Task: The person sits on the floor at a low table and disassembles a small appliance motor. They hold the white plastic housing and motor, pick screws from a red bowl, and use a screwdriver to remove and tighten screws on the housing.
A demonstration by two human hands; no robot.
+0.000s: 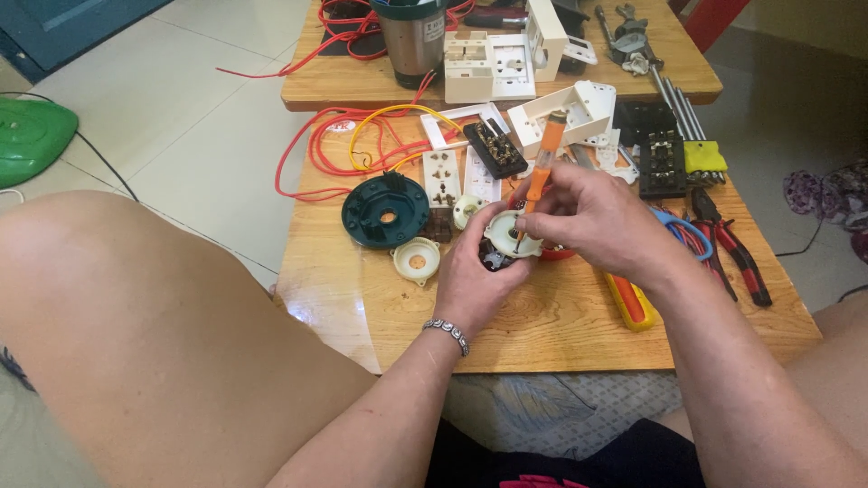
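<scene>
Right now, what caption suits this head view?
Left hand holds a small motor; right hand works an orange screwdriver.

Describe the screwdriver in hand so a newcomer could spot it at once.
On the near wooden table, find the two hands at its middle. The right hand holds an orange-handled screwdriver upright, tip down in the round cream part gripped by the left hand. Another orange and yellow tool lies flat, unheld.

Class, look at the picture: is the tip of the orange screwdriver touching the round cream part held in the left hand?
Touching. The head view shows the orange screwdriver, gripped by the right hand, with its tip set into the round cream part that the left hand holds.
</scene>
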